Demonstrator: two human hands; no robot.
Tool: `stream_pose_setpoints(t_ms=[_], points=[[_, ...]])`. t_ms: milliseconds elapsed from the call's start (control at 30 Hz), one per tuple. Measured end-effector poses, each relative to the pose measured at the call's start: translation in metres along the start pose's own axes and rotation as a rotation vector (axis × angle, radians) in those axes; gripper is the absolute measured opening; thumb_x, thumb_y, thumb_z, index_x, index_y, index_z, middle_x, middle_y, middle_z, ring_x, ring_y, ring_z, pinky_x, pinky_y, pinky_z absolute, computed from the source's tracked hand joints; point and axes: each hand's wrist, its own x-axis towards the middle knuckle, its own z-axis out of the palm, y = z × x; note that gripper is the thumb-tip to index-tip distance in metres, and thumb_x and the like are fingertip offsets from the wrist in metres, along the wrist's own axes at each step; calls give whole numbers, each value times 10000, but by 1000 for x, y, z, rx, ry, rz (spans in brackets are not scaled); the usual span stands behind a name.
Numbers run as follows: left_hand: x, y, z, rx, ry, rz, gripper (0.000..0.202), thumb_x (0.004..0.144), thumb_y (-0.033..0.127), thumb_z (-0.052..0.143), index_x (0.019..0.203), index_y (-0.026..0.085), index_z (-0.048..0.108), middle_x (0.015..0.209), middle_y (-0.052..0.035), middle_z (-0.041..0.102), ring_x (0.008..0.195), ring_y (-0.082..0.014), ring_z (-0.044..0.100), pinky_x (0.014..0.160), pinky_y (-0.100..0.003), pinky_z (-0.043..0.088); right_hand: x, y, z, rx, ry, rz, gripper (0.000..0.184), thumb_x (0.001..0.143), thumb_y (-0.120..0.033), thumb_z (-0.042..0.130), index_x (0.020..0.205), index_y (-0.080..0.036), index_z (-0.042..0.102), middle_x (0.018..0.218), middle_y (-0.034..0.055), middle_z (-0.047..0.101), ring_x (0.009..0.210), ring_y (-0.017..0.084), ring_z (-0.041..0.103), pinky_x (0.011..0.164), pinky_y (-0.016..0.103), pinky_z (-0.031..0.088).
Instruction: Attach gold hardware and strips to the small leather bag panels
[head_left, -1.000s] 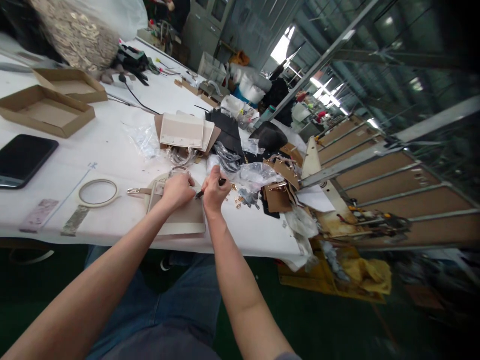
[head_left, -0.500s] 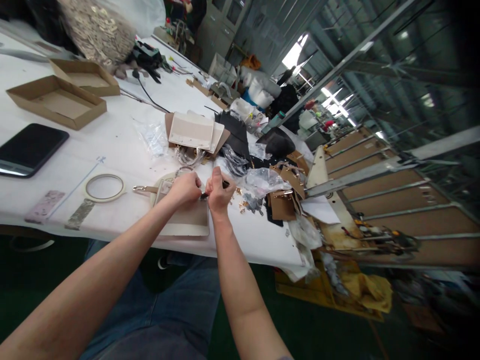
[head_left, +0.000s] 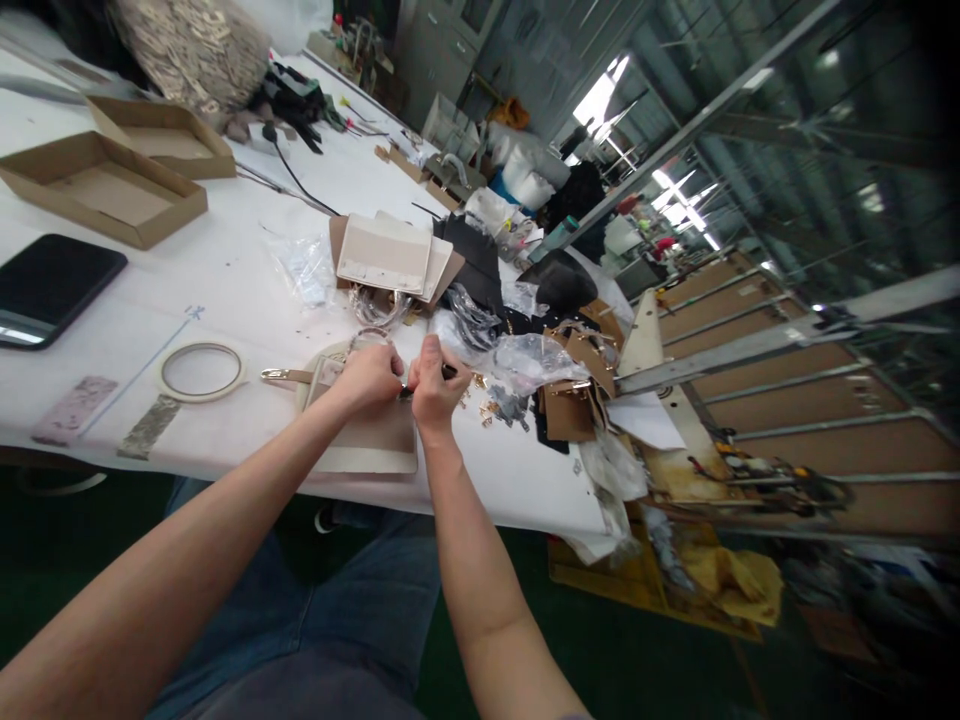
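Observation:
A flat beige bag panel [head_left: 375,448] lies at the table's front edge, under both hands. My left hand [head_left: 373,374] is closed in a fist over its upper part; what its fingers pinch is hidden. My right hand [head_left: 437,385] is wrapped, thumb up, round a dark-handled hand tool [head_left: 448,371], whose kind I cannot make out. The tool's dark tip meets the left fingertips above the panel. A strap with a metal buckle [head_left: 276,375] sticks out to the left. Behind the hands are stacked beige panels [head_left: 386,252] with metal rings beneath.
A tape roll [head_left: 201,371], a black phone [head_left: 56,288] and cardboard trays [head_left: 161,225] are on the left. Small gold fittings [head_left: 491,408], plastic bags [head_left: 536,362] and brown pieces with hardware [head_left: 568,410] lie on the right. A metal rail [head_left: 720,345] slants beyond the table.
The view has shifted slightly, so the trays, phone and tape sit a little further left. Both hands keep nearly the same place and grip over the panel.

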Motion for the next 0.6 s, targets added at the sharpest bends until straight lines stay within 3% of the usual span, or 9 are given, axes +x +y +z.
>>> stream_pose_setpoints(t_ms=[267,433,600], points=[[-6,13,-6,39,-10,-73,232,811,86,814,1013,194,854,996,-96,859,990,-299,798,816,-337,531,11,-15,-12,265,4,149,826,1051,-815,773,610,-280,324,536,-78,274,408,100,307,397,301,239],[-9,14,-7,33,-6,-79,220,818,91,809,1007,197,849,1029,-102,868,1034,-312,808,873,-341,554,3,-16,-13,191,1,200,768,1060,-784,768,622,-274,395,533,-69,335,405,104,361,397,298,256],[-6,12,-4,34,5,-94,212,785,119,830,975,208,856,969,-101,856,998,-332,804,886,-356,570,16,-5,-5,173,14,287,765,1038,-797,753,640,-284,349,522,-82,308,401,95,322,382,284,238]])
